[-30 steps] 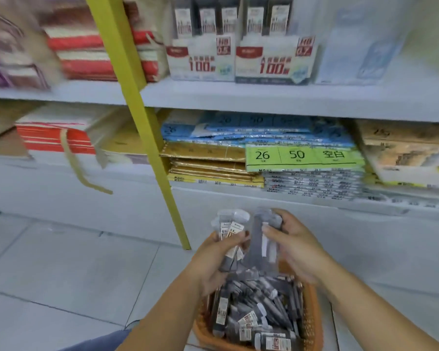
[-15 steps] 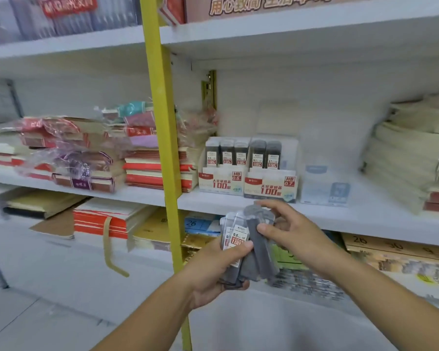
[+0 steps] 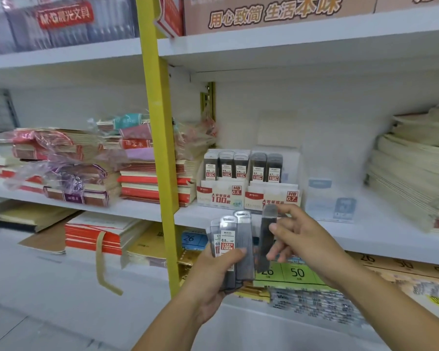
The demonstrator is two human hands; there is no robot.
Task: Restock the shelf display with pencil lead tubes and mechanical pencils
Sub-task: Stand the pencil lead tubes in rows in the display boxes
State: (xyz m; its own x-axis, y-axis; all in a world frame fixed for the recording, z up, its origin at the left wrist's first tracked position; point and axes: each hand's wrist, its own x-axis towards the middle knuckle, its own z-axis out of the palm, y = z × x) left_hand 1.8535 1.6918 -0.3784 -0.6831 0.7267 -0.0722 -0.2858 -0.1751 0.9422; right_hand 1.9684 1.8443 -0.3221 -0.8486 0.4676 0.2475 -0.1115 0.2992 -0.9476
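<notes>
My left hand (image 3: 213,272) grips a fanned bunch of grey pencil lead tubes (image 3: 235,247) with red and white 0.5 labels. My right hand (image 3: 299,239) pinches a single dark lead tube (image 3: 266,234) upright, a little to the right of the bunch and apart from it. On the middle shelf just behind stand two white display boxes: the HB 0.5 box (image 3: 221,196) with three rows of tubes and the HB 0.7 box (image 3: 271,196) with two rows. No mechanical pencils are visible.
A yellow upright post (image 3: 160,153) divides the shelving left of my hands. Stacked notebooks (image 3: 147,183) sit left of the boxes, a pale plastic box (image 3: 330,201) and cream paper stacks (image 3: 413,178) to the right. Packs marked 26 and 50 (image 3: 289,272) lie on the shelf below.
My view has risen from the floor basket to the shelf. Both hands lifted with the tubes. My right hand has pulled one tube out of the bunch, to the right.
</notes>
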